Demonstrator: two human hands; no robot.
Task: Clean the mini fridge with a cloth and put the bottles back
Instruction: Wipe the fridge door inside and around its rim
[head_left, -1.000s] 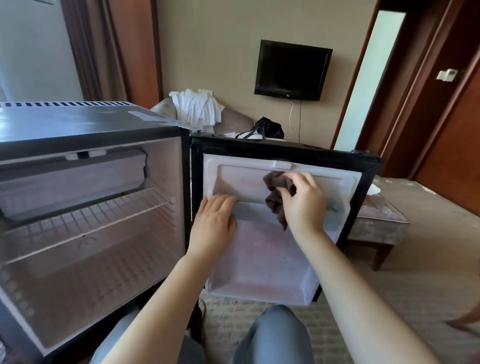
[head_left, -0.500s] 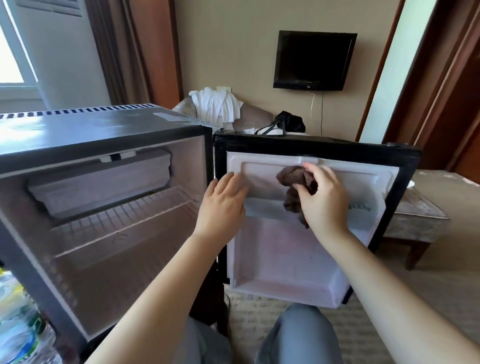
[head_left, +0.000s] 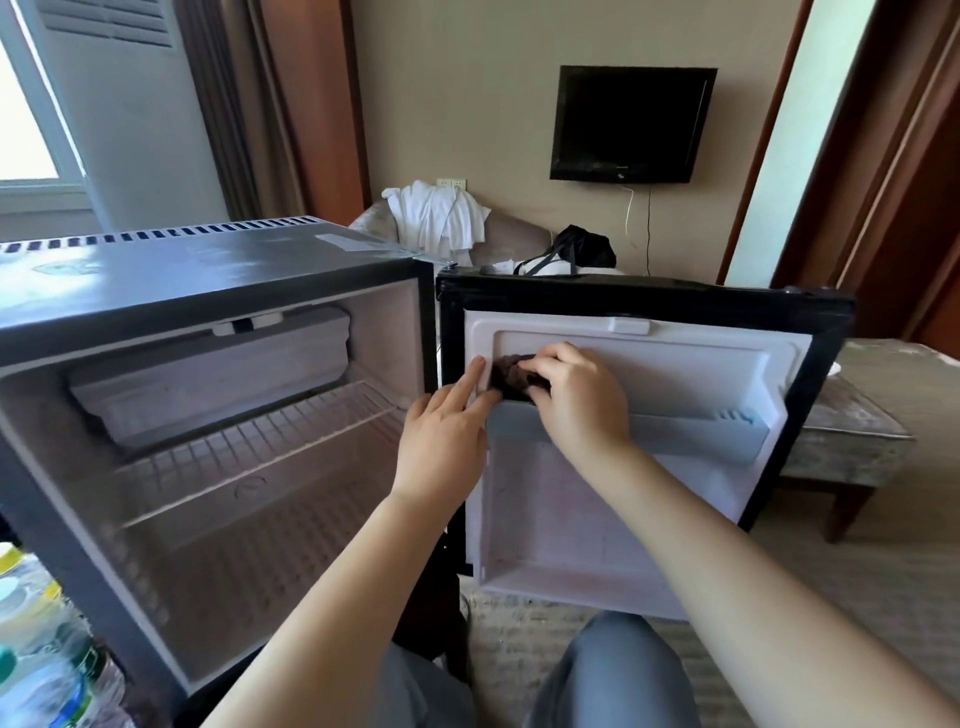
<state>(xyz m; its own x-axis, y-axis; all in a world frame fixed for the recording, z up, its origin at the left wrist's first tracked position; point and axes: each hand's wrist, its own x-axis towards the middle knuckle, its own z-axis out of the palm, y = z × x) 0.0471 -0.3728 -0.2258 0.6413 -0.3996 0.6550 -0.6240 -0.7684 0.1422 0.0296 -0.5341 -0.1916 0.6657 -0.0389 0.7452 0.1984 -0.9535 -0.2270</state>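
Observation:
The mini fridge (head_left: 208, 280) stands open on the left, with a wire shelf (head_left: 260, 441) inside and nothing on it. Its door (head_left: 623, 493) is swung wide to the right, the white inner liner facing me. My right hand (head_left: 582, 400) grips a dark brown cloth (head_left: 511, 374) and presses it into the left end of the door's upper pocket. My left hand (head_left: 447, 441) lies with straight fingers against the door's left edge, beside the cloth. Plastic bottles (head_left: 36, 649) stand at the bottom left, partly cut off.
A padded bench (head_left: 852, 441) stands right behind the door. Farther back is a chair with white towels (head_left: 436, 218) and a dark bag (head_left: 582, 249). A TV (head_left: 631, 124) hangs on the wall. My knees (head_left: 613, 675) are just below the door, over carpet.
My right hand has carried the cloth leftwards along the door's upper pocket to its left end. My left hand stays on the door's left edge. My view has shifted left, bringing the bottles in.

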